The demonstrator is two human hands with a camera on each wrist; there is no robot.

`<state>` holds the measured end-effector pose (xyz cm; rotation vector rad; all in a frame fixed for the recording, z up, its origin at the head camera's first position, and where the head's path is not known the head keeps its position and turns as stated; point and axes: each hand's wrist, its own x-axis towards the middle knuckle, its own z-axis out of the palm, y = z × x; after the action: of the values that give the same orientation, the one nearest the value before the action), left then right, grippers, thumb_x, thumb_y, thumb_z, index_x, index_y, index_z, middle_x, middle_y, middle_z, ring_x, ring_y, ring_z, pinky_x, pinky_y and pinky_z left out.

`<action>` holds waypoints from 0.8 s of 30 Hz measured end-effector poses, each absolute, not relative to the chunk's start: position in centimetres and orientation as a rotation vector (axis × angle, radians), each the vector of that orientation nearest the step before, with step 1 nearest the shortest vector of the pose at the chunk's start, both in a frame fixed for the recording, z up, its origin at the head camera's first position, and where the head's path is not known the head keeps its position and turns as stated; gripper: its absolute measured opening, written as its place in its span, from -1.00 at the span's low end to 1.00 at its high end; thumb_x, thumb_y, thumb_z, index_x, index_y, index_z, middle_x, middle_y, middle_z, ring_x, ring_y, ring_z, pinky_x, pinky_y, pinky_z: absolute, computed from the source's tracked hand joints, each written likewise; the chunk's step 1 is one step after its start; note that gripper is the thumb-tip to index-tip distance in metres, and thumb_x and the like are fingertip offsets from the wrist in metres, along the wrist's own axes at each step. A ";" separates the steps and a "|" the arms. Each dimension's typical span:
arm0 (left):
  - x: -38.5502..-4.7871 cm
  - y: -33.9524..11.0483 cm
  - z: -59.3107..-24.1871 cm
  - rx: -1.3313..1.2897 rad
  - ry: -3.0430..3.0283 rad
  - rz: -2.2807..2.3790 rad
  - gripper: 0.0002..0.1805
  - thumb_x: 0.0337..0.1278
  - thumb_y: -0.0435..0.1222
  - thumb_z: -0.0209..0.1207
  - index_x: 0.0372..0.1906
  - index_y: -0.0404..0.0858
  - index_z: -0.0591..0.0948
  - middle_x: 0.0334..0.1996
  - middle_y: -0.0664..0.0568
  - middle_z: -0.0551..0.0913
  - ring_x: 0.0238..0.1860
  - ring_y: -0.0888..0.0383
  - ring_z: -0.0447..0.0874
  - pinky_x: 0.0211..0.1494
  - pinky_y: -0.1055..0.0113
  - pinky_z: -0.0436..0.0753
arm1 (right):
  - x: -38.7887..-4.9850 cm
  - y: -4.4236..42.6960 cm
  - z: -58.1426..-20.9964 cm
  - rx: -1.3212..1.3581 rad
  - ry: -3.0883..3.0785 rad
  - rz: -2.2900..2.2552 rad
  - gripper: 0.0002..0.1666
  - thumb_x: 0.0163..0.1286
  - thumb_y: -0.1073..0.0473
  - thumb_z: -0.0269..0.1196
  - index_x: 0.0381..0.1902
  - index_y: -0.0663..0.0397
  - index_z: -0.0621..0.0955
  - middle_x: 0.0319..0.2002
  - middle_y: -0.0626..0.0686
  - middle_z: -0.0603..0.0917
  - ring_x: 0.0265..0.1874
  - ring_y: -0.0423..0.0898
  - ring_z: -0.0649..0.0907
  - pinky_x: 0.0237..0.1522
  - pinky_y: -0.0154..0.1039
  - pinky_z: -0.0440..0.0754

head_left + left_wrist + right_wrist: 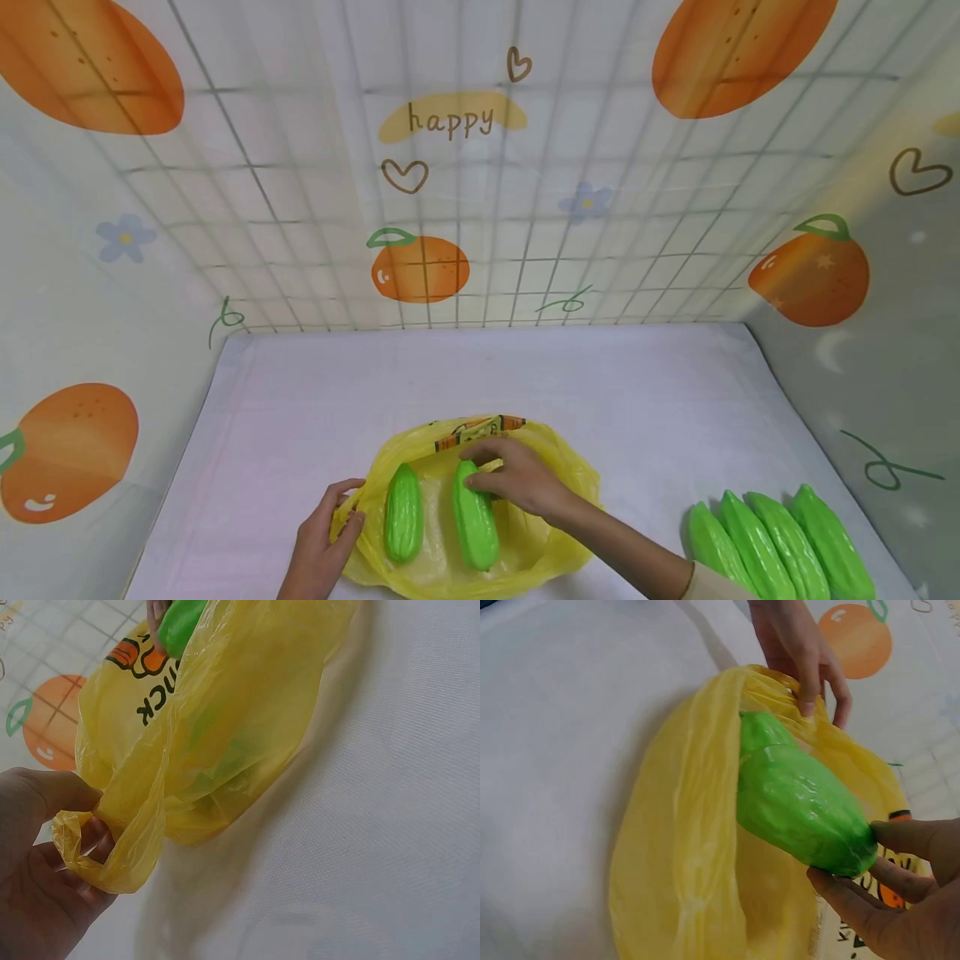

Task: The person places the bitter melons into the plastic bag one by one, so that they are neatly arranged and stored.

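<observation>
A yellow plastic bag (558,550) lies with its mouth spread wide on the white tabletop. My left hand (324,533) pinches the bag's left edge by its handle loop (112,877). My right hand (525,479) reaches over the bag and grips the far end of a glossy green, ridged, gourd-like vegetable (476,525), thumb and fingers on opposite sides of its tip (855,855). This one is inside the bag's mouth. To its left lies a second green gourd (404,517) inside the bag, partly hidden behind the held one in the right wrist view.
Several more green gourds (780,550) lie side by side at the table's front right, beyond my right forearm. Cloth walls (480,208) printed with oranges and hearts enclose the white table (315,392) at the back and sides.
</observation>
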<state>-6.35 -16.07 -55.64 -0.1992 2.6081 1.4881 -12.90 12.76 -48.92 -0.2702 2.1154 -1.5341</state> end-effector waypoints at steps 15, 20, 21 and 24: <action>-6.5 -16.0 -55.7 -0.190 2.582 1.530 -0.57 0.33 -0.37 0.18 0.24 -0.02 0.49 -0.26 0.11 0.64 -0.21 0.20 0.58 -0.08 0.26 0.56 | -13.2 9.7 -50.3 -0.090 2.018 -1.579 -0.53 0.33 0.28 0.30 0.16 0.37 0.53 0.07 0.27 0.52 -0.06 0.08 0.61 -0.13 -0.04 0.68; -6.4 -16.1 -55.7 -0.203 2.570 1.512 -0.57 0.33 -0.37 0.17 0.24 -0.03 0.49 -0.27 0.11 0.62 -0.24 0.20 0.57 -0.10 0.28 0.55 | -13.3 8.9 -50.8 -0.039 1.997 -1.587 -0.51 0.35 0.30 0.28 0.20 0.40 0.51 0.07 0.30 0.50 -0.07 0.08 0.63 -0.10 -0.01 0.67; -6.4 -16.1 -55.7 -0.202 2.570 1.513 -0.57 0.33 -0.37 0.17 0.24 -0.03 0.49 -0.27 0.11 0.62 -0.24 0.19 0.57 -0.10 0.28 0.55 | -13.4 8.7 -51.0 -0.033 1.996 -1.588 -0.51 0.35 0.30 0.28 0.20 0.41 0.51 0.08 0.31 0.50 -0.07 0.09 0.63 -0.09 -0.01 0.67; -6.4 -16.1 -55.8 -0.205 2.569 1.520 -0.57 0.33 -0.37 0.18 0.24 -0.03 0.49 -0.28 0.11 0.62 -0.23 0.19 0.57 -0.10 0.27 0.55 | -13.6 8.2 -51.3 -0.019 1.995 -1.594 -0.51 0.34 0.31 0.28 0.18 0.45 0.51 0.09 0.35 0.51 -0.07 0.13 0.65 -0.10 -0.01 0.67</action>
<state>-6.36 -16.11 -55.77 -0.2046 2.5690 1.5201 -13.57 8.15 -51.32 -0.0190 1.9952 -1.5938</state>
